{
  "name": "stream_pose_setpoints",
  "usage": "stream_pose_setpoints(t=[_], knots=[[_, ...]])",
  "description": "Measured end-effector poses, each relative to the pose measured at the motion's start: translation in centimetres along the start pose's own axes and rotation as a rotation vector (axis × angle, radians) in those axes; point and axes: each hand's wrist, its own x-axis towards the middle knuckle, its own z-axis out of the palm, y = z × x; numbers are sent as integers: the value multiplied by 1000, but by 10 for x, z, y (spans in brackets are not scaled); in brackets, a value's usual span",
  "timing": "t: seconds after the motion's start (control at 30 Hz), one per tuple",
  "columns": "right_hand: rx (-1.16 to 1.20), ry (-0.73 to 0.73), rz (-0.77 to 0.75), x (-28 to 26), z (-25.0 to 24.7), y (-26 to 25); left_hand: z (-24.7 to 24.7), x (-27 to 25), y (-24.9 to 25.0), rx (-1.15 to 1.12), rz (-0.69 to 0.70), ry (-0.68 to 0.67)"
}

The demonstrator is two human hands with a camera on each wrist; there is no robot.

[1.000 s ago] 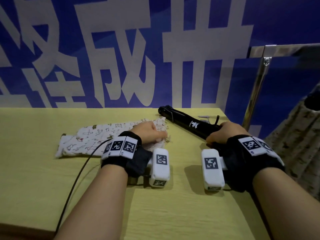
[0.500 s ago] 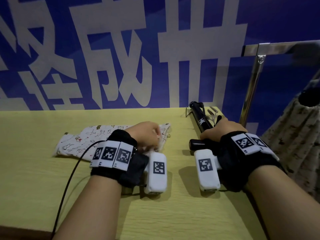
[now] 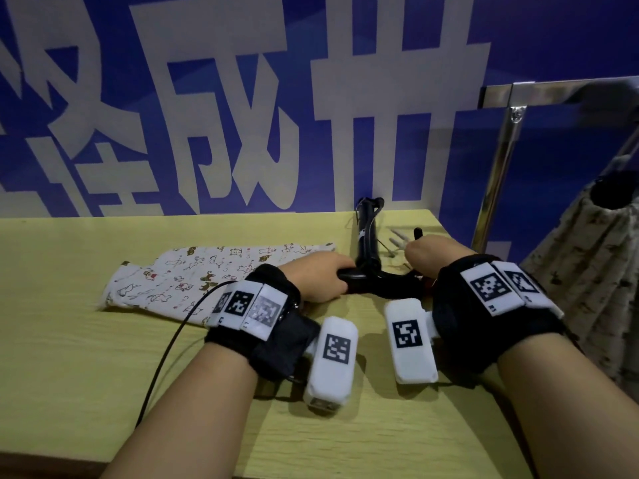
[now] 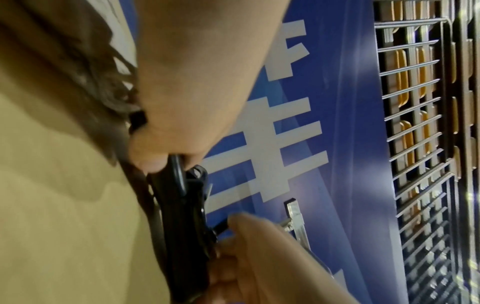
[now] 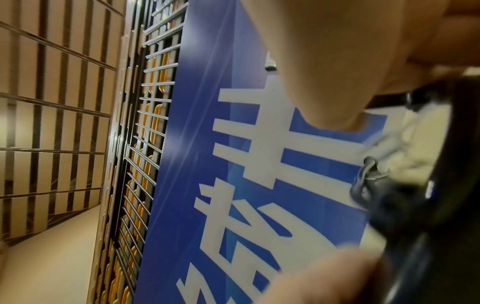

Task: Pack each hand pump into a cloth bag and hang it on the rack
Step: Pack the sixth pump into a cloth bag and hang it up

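Note:
A black hand pump (image 3: 367,243) lies on the yellow table (image 3: 86,357), its barrel pointing away toward the blue wall and its T-handle nearest me. My left hand (image 3: 320,280) grips the left end of the handle, and my right hand (image 3: 432,257) holds the right end. In the left wrist view the pump (image 4: 182,205) runs between my left fingers (image 4: 150,162) and my right hand (image 4: 259,246). A printed white cloth bag (image 3: 207,274) lies flat on the table left of the hands. The right wrist view shows the pump (image 5: 415,205) blurred and close.
A chrome rack (image 3: 501,167) stands off the table's right edge, with a filled patterned cloth bag (image 3: 587,271) hanging from it. A black cable (image 3: 166,357) trails from my left wrist across the table. The blue wall with white characters (image 3: 311,98) backs the table.
The pump has swung from lying diagonally to pointing straight away from me. My left hand left the bag's mouth and took the pump handle. My right hand stayed on the pump.

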Motion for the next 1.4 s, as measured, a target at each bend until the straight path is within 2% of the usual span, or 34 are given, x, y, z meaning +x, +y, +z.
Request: stream_pose_setpoints(t=[0.17, 0.43, 0.63, 0.8, 0.93, 1.03, 1.27, 1.4], knots=[[-99, 65, -20, 0, 0, 9, -4, -3, -18, -73, -94, 20], [-152, 170, -47, -1, 0, 13, -3, 0, -18, -42, -101, 19], [-326, 330, -163, 4, 7, 10, -2, 4, -24, 76, -42, 63], [-310, 145, -380, -1, 10, 9, -5, 4, -38, 92, -11, 114], [-370, -50, -431, 1, 8, 3, -5, 5, -43, 112, 26, 128], [-391, -129, -450, 0, 7, 0, -5, 5, -46, 99, 28, 129], [-413, -65, -457, -1, 6, -1, -5, 2, -42, 142, 96, 185], [-312, -53, -510, 1, 8, 1, -6, 1, -40, 143, 95, 177]])
